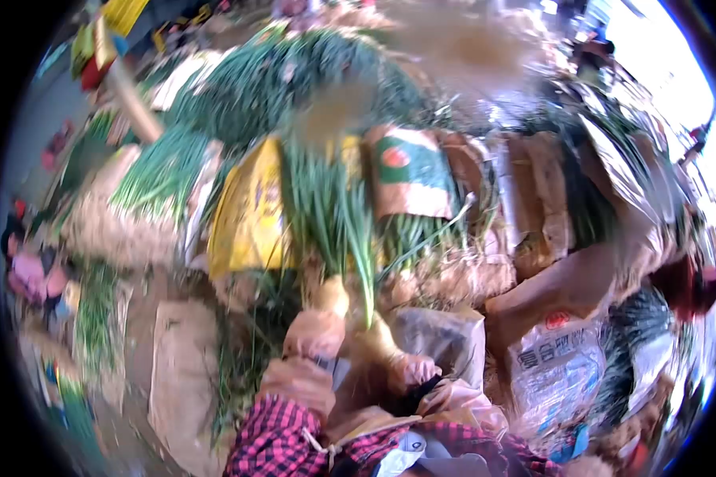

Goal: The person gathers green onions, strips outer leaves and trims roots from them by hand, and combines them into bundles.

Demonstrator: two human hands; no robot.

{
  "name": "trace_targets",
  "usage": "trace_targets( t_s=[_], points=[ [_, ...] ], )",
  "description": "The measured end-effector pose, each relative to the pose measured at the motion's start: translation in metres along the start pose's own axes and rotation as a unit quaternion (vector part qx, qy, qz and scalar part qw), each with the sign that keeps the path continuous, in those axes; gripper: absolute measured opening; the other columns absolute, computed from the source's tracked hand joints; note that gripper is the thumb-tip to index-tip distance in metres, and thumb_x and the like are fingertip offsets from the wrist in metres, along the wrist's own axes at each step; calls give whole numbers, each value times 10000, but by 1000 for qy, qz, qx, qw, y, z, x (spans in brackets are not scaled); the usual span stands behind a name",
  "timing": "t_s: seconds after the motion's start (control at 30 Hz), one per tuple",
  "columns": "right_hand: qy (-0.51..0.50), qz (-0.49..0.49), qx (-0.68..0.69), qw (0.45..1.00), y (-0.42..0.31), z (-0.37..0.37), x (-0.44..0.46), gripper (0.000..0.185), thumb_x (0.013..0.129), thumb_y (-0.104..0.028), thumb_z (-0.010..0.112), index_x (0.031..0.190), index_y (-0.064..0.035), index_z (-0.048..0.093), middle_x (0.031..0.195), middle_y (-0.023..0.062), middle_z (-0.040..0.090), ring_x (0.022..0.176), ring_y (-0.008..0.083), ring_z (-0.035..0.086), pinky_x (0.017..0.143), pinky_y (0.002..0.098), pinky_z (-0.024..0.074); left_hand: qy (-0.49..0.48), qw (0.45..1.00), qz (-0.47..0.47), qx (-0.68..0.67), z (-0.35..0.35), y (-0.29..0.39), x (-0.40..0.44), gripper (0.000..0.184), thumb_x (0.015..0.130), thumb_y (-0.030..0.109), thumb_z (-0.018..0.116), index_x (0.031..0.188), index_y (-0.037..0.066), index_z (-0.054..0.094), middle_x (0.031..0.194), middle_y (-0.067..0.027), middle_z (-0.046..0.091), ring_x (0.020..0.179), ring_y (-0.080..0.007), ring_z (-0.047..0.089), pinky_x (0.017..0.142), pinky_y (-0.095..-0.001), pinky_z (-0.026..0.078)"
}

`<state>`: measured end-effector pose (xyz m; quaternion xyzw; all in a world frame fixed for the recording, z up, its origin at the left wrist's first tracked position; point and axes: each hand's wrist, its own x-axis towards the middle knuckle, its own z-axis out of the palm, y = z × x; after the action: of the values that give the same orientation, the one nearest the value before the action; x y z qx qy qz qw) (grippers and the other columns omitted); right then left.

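Long green onions (314,203) lie in front of me over yellow sacking, with their tops pointing away. My left hand (330,296), in a yellowish glove, is at the lower root ends of this bunch. Its fingers are blurred, so I cannot make out its grip. A few green onion stalks (363,262) stand out on the right of the bunch. My right hand (376,342), also gloved, is closed round their lower end. Brown covers and red-black checked sleeves show on my arms.
A yellow sack (248,211) and a green-printed brown sack (412,171) flank the onions. Behind lies a large heap of green onions (294,79). A printed plastic bag (557,370) sits at right. Another person (36,274) is at the far left.
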<state>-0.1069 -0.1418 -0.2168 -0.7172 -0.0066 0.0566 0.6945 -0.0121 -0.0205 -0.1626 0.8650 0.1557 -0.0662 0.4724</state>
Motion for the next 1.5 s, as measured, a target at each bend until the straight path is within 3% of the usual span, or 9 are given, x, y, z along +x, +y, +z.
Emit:
trace_targets(
  t_s=[0.1, 0.17, 0.37, 0.43, 0.53, 0.97, 1.0, 1.3, 1.5],
  points=[
    [28, 93, -78, 992, -42, -2, -3, 433, 661, -4, 657, 1061, -43, 498, 858, 28, 578, 749, 134, 552, 673, 272, 477, 70, 957, 213, 182, 3, 3, -23, 235, 838, 241, 559, 887, 13, 535, 753, -181, 612, 625, -308, 601, 579, -386, 477],
    [41, 114, -15, 992, -41, 3, -1, 415, 668, -2, 646, 1055, -43, 501, 863, 34, 580, 754, 133, 554, 671, 270, 478, -48, 970, 69, -226, 11, -4, -33, 172, 853, 206, 559, 942, 64, 521, 726, -35, 559, 567, -156, 549, 485, -283, 455],
    [88, 130, 77, 985, -16, 2, 5, 372, 671, -130, 709, 964, -26, 505, 770, 34, 547, 668, 131, 520, 610, 274, 461, -127, 838, -54, -528, -57, 11, -102, 141, 883, 158, 534, 1010, 116, 490, 669, 32, 468, 517, -62, 436, 392, -215, 365],
    [59, 139, 27, 988, -28, -3, 4, 347, 693, -125, 685, 973, -23, 508, 766, 30, 548, 658, 136, 524, 605, 284, 462, -23, 898, -21, -439, -92, -22, -92, 199, 865, 224, 566, 1018, 123, 489, 706, 3, 521, 555, -141, 504, 471, -264, 428],
    [-10, 200, 221, 955, -23, -6, 9, 179, 774, -134, 641, 911, -49, 563, 712, 19, 544, 633, 125, 528, 562, 281, 452, 274, 908, 0, 316, -113, -81, -83, 639, 735, 382, 667, 1223, 64, 406, 1079, -198, 539, 948, -360, 544, 808, -438, 427],
    [-144, 235, 456, 846, -30, -38, 0, 321, 836, -67, 560, 1154, -62, 518, 934, 30, 582, 773, 127, 561, 653, 270, 479, 100, 989, 11, -106, 50, -57, 21, 578, 778, 434, 616, 1187, 49, 479, 1053, -157, 585, 949, -300, 575, 817, -393, 449],
    [-166, 67, 213, 961, 48, -41, 15, 306, 845, -75, 557, 1149, -62, 523, 906, 26, 588, 753, 125, 559, 631, 266, 472, 96, 989, 2, -112, 46, -61, 24, 566, 783, 440, 608, 1177, 50, 490, 1045, -156, 591, 939, -299, 580, 808, -391, 452],
    [-119, 148, 325, 927, -57, -27, 9, 172, 794, -159, 628, 919, -54, 571, 733, 14, 568, 668, 128, 530, 581, 262, 437, 107, 974, 9, 199, -106, -64, 24, 446, 865, 468, 384, 1226, 224, 482, 935, -185, 621, 847, -388, 584, 735, -482, 440],
    [-155, 257, 371, 879, -50, -25, 3, 147, 774, -94, 624, 906, -44, 587, 736, 25, 573, 635, 130, 533, 582, 252, 445, -152, 863, -37, -481, -33, -15, -37, 253, 895, 245, 519, 1019, 38, 595, 860, -93, 648, 690, -163, 641, 601, -274, 536]
  ],
)
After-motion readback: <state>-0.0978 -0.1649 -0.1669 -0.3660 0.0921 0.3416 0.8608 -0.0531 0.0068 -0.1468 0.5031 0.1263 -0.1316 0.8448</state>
